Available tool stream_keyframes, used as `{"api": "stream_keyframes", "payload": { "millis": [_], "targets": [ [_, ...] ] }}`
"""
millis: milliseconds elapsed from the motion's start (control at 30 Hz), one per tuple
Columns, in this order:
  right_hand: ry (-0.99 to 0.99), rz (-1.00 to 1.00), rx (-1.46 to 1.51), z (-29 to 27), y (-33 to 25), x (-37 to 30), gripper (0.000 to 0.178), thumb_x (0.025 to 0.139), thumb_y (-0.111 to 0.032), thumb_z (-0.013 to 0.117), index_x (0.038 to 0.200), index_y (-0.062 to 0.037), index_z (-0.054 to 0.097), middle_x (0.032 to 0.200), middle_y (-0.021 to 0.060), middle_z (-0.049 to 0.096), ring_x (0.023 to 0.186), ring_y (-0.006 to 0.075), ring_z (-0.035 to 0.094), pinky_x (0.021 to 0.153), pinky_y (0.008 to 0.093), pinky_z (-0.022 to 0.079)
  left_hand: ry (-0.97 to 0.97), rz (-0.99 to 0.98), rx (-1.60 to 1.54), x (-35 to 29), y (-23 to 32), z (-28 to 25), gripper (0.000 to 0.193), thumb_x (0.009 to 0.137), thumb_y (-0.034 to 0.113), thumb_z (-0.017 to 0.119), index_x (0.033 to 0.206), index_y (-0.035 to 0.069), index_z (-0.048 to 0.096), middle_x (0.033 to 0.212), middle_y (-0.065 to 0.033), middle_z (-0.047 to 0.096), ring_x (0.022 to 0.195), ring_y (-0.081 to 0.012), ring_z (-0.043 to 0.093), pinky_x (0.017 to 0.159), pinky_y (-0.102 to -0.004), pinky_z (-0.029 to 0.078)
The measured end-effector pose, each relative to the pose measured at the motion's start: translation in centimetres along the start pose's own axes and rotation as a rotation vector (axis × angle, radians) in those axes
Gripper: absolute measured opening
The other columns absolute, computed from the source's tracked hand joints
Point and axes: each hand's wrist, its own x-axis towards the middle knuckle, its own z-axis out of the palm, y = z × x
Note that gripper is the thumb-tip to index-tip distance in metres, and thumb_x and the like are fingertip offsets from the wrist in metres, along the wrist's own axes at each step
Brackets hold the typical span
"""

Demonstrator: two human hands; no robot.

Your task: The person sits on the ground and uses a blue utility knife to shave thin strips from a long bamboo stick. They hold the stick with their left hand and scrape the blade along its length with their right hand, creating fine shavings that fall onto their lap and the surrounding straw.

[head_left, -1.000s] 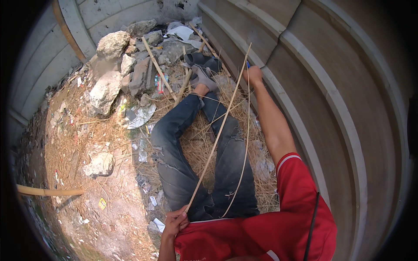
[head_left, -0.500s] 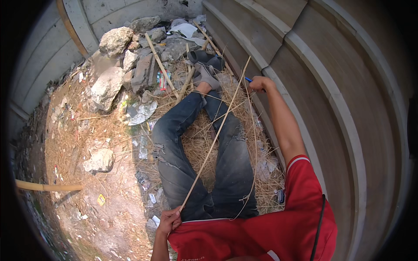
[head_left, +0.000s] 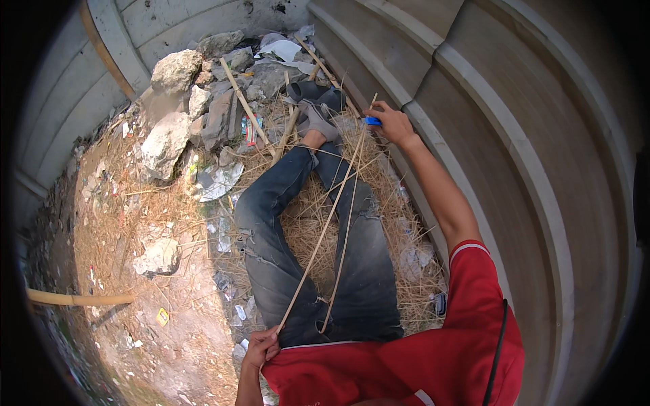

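Note:
My left hand (head_left: pixel 261 347), at my waist, is closed on the near end of a long, thin pale strip (head_left: pixel 315 254), which looks like bamboo or cane. The strip slants away over my jeans (head_left: pixel 369 271) towards my feet. My right hand (head_left: pixel 391 125) reaches out at the strip's far end, fingers bent around a small blue tool (head_left: pixel 372 121); its exact kind is hard to make out. A thinner, curled sliver (head_left: pixel 346 237) runs from near that hand back to my lap, beside the strip. Whether the two join is unclear.
Dry straw (head_left: pixel 308 216) lies beneath and between my legs. A ribbed wall (head_left: pixel 514 135) rises close on my right. Large rocks (head_left: pixel 166 145), bamboo sticks (head_left: pixel 244 101) and dark footwear (head_left: pixel 315 93) are ahead; another bamboo piece (head_left: pixel 81 298) juts in at left.
My right hand has moved left to the strip's far end, and more of the blue tool shows. The thin sliver has swung left alongside the strip. My left hand stays put.

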Motion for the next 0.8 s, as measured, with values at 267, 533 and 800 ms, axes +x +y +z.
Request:
{"api": "stream_keyframes", "payload": {
  "millis": [267,533,800],
  "targets": [
    [-0.088,-0.127,0.064,1.3,3.8,-0.5,0.023,0.086,-0.022,0.077,0.108,-0.0176,0.078,0.123,0.0033,0.073,0.105,0.0342,0.070,0.087,0.0457,0.057,-0.016,-0.032,0.004,-0.2,-0.3,-0.8,0.037,0.102,0.014,0.064,0.133,-0.006,0.065,0.059,0.0037,0.038,0.048,-0.0064,0.031,0.044,-0.0236,0.025],
    [0.049,0.189,0.580,2.4,3.9,-0.9,0.017,0.094,-0.014,0.071,0.106,-0.0023,0.075,0.111,0.0101,0.076,0.103,0.0243,0.072,0.092,0.0366,0.055,-0.040,-0.072,-0.013,0.4,-0.1,-1.2,0.040,0.104,0.019,0.065,0.133,-0.008,0.065,0.059,0.0025,0.038,0.048,-0.0065,0.031,0.044,-0.0235,0.025],
    [-0.026,0.398,1.156,1.8,4.9,0.4,0.016,0.099,-0.016,0.070,0.091,-0.0020,0.072,0.103,0.0062,0.075,0.062,0.0093,0.058,0.061,0.0281,0.050,-0.112,-0.090,-0.076,0.7,-0.5,-2.3,0.039,0.103,0.018,0.065,0.133,-0.007,0.065,0.060,0.0020,0.038,0.047,-0.0064,0.031,0.043,-0.0233,0.024]
  ]
}}
